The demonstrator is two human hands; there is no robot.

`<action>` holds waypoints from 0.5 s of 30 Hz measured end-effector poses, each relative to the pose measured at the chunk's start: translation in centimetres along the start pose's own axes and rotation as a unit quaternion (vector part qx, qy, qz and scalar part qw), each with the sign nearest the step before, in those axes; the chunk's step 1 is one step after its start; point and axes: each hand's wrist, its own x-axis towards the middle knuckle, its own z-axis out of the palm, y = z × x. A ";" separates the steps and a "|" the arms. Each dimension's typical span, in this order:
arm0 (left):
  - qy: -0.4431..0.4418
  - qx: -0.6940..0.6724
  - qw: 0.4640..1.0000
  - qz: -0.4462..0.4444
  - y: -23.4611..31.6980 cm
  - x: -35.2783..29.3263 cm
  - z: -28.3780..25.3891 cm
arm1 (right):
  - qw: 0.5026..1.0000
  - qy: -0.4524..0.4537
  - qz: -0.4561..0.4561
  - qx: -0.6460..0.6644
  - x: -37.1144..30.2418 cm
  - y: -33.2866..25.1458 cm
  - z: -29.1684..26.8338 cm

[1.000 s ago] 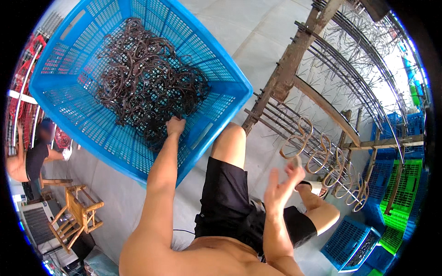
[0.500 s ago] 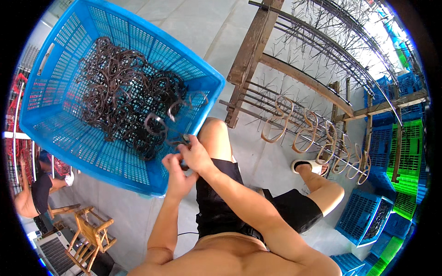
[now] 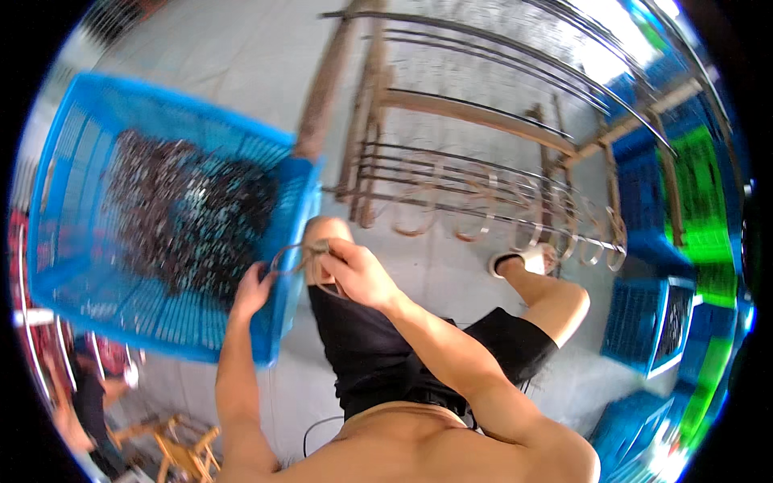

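Between my right thumb and fingers is a thin brownish eyeglass frame, held over my knee. My right hand is closed on it. My left hand is beside the near right rim of a blue plastic basket, close to the left end of that frame. Motion smears its fingers, and whether they touch the frame cannot be made out. A blurred heap of dark thin pieces, eyeglass frames by their look, lies in the basket.
A rack of wooden posts and metal rods stands ahead to the right, with several pale eyeglass frames hanging on it. Blue and green crates are stacked at the far right. A wooden stool and another person are at lower left.
My hands have come apart: the left moved leftward to the basket rim. The right holds the eyeglass frame above my knee. The view has turned, shifting the basket and rack leftward.
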 end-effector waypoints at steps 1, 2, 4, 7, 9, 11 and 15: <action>0.034 -0.043 0.999 0.000 0.4 0.6 0.5 | 0.996 0.014 0.048 0.068 -2.0 -2.8 -2.2; 0.065 -0.085 0.994 -0.005 1.0 0.9 0.8 | 0.991 0.059 0.096 0.077 -4.4 -4.9 -5.1; 0.080 0.054 0.993 0.064 -0.8 4.0 0.2 | 0.982 0.171 0.061 0.052 -9.9 -6.0 -11.3; 0.118 0.162 0.974 -0.103 -4.4 6.0 2.7 | 0.899 0.395 -0.073 0.175 -18.5 -6.7 -20.6; 0.038 -0.062 0.983 -0.168 -8.2 7.5 3.0 | 0.821 0.535 -0.165 0.113 -21.9 -8.7 -25.4; -0.014 -0.186 0.956 -0.226 -8.8 9.3 3.9 | 0.739 0.627 -0.246 -0.015 -23.3 -9.8 -30.6; -0.047 -0.200 0.952 -0.226 -11.1 12.6 2.7 | 0.731 0.588 -0.141 -0.316 -23.3 -6.8 -42.4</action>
